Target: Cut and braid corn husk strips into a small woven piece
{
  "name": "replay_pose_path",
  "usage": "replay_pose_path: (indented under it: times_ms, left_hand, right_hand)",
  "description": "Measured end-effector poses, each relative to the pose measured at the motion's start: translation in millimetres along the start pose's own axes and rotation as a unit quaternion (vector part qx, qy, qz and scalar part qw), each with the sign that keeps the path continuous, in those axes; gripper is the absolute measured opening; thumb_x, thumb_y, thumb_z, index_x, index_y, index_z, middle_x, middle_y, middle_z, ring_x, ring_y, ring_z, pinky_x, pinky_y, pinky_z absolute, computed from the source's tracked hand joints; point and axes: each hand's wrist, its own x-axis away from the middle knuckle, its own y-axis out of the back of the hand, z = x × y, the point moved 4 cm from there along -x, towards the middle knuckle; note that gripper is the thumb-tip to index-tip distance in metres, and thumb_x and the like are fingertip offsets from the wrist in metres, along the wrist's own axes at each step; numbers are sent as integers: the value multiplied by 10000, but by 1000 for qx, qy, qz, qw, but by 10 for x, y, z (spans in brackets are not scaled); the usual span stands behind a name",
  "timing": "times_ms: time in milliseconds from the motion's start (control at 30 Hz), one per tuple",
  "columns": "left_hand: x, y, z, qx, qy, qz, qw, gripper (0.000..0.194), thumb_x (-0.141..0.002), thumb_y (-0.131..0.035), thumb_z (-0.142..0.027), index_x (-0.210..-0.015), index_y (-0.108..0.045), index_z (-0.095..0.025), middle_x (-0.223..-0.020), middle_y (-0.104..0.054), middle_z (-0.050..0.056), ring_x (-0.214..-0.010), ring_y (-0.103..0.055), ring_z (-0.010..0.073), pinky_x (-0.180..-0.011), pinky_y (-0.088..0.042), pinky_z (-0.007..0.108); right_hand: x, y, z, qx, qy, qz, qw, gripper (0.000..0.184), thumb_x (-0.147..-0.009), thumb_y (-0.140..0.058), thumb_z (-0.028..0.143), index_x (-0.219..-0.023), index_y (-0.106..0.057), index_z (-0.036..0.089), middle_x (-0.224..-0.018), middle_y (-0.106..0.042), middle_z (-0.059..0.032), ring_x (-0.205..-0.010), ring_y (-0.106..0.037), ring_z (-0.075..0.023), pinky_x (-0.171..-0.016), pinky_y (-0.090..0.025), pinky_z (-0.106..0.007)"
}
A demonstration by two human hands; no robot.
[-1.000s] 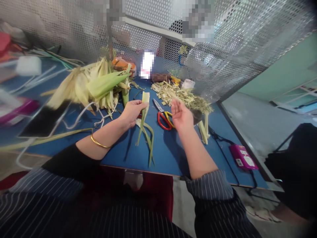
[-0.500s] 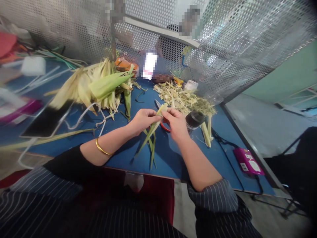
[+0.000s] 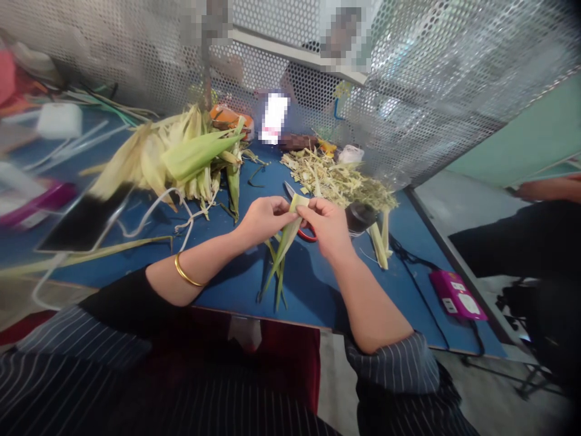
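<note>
A pale green corn husk strip [image 3: 287, 238] hangs between my hands, its narrow end pointing down toward the table's front edge. My left hand [image 3: 267, 217] pinches it near the broad top. From the other side, my right hand [image 3: 325, 223] has thumb and fingers closed on the same husk. Behind it lie scissors [image 3: 290, 191] with red handles, partly hidden by the husk and my right hand. A dark spool [image 3: 361, 216] stands just right of my right hand. More thin green strips show below the husk.
Corn husks [image 3: 193, 151] are heaped at the back left, and husk scraps [image 3: 336, 178] at the back right. A dark tablet-like slab [image 3: 86, 221] with a white cable lies left. A magenta box [image 3: 458, 295] sits at the right edge. Beyond the mesh partition [image 3: 281, 63] is a person.
The husk has turned so its broad end stands more upright and its tip has swung right. My right hand has shifted slightly right. Someone's arm and dark clothing have appeared at far right.
</note>
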Motion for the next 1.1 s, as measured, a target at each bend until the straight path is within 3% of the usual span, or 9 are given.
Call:
replay_pose_path:
  times_ms: [233, 433, 633, 833, 1100]
  left_hand:
    - [0, 42, -34, 19, 7, -9, 1000, 94, -690, -582, -174, -762, -640, -156, -615, -632, 9, -552, -567, 108, -526, -426, 208]
    - [3, 58, -45, 58, 18, -30, 998, 184, -730, -653, -336, -727, -628, -153, -640, -630, 24, -559, -559, 103, -497, -423, 201]
    - [-35, 44, 9, 85, 8, -39, 996, 155, -779, -607, -281, -712, -653, -150, -607, -620, 9, -517, -531, 85, -508, -437, 200]
    - [-18, 56, -45, 68, -14, -26, 997, 152, -775, -612, -272, -712, -665, -144, -617, -632, 14, -533, -542, 84, -534, -439, 190]
    - [-23, 42, -28, 31, -34, -10, 999, 216, -823, -551, -308, -713, -656, -154, -624, -620, 17, -542, -537, 93, -516, -429, 195]
  right_hand:
    - [5, 22, 40, 45, 14, 1, 999, 203, -719, -665, 270, -577, -544, 190, -485, -557, 37, -470, -491, -90, -479, -363, -220]
    - [34, 3, 11, 102, 47, 8, 994, 250, -726, -673, 335, -584, -526, 191, -507, -516, 45, -478, -458, -86, -486, -371, -224]
    - [38, -20, -5, 79, 44, 32, 995, 270, -732, -674, 375, -597, -523, 197, -522, -494, 46, -498, -445, -90, -502, -368, -228]
    - [63, -7, 104, 98, 116, -28, 988, 121, -771, -651, 337, -771, -641, 216, -683, -612, 16, -598, -510, -110, -588, -410, -247]
    - [39, -1, 51, 80, 99, -4, 992, 114, -752, -676, 326, -748, -646, 216, -639, -565, 29, -561, -450, -100, -555, -372, -246]
